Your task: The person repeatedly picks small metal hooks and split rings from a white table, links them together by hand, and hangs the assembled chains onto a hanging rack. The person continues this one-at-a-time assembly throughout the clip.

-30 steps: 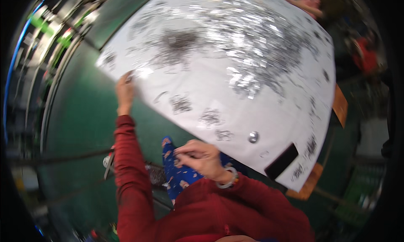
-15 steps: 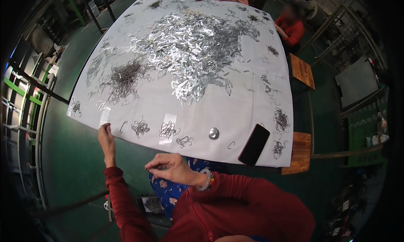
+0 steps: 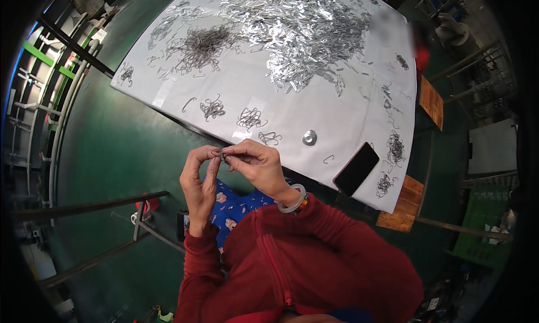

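Observation:
My left hand and my right hand meet fingertip to fingertip just off the near edge of the white-covered table. Both pinch a tiny dark metallic piece between them, too small and too covered by fingers to name. Closest on the table lie a few loose bent wire hooks, a small pile of wire hooks and another small pile to its left. A round silver metal disc sits to the right of my hands.
A big heap of shiny metal strips covers the table's far middle, with a dark wire-hook heap left of it. A black phone rests near the right front corner. Wooden stools stand alongside; a co-worker's red sleeve shows beyond.
My left hand has left the table's front-left edge and come right to meet my right hand, which moved up and right. The view has shifted, so the table sits higher in it.

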The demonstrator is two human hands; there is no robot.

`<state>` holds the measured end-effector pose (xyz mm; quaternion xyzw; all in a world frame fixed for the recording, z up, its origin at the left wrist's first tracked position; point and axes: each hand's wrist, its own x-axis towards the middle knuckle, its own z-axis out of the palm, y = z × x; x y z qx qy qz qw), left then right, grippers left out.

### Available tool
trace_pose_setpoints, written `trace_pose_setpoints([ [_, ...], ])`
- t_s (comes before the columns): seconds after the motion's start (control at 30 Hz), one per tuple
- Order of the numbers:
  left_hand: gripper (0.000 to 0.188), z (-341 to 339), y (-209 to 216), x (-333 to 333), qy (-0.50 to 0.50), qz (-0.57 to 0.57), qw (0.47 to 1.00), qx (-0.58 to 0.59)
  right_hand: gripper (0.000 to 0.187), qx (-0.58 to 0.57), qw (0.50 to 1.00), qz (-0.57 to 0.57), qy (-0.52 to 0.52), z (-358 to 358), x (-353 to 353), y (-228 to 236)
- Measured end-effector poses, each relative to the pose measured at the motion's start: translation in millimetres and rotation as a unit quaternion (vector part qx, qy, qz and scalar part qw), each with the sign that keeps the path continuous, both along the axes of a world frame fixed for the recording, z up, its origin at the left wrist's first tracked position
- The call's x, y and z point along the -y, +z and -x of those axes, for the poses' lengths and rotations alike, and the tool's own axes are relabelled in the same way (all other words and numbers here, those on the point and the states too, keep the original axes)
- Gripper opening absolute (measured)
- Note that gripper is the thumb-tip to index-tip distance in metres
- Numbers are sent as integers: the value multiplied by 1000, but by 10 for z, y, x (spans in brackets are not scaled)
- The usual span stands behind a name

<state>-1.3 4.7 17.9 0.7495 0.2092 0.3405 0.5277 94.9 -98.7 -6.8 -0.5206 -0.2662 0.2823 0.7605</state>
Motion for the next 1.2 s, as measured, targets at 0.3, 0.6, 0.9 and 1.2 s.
trace_pose_setpoints([
  [0.3,5,1,-110,189,42,101,992,59,29,284,956,2,-78,-77,0,-17],
  [0.6,2,6,-197,138,-21,73,995,59,22,447,834,304,-111,-2135,176,-414],
  [0.9,5,65,-270,135,1,67,997,36,31,710,611,336,101,-2480,187,-783],
  [1.2,5,89,-254,168,-5,43,998,42,40,173,975,139,30,-1170,-82,-285],
])
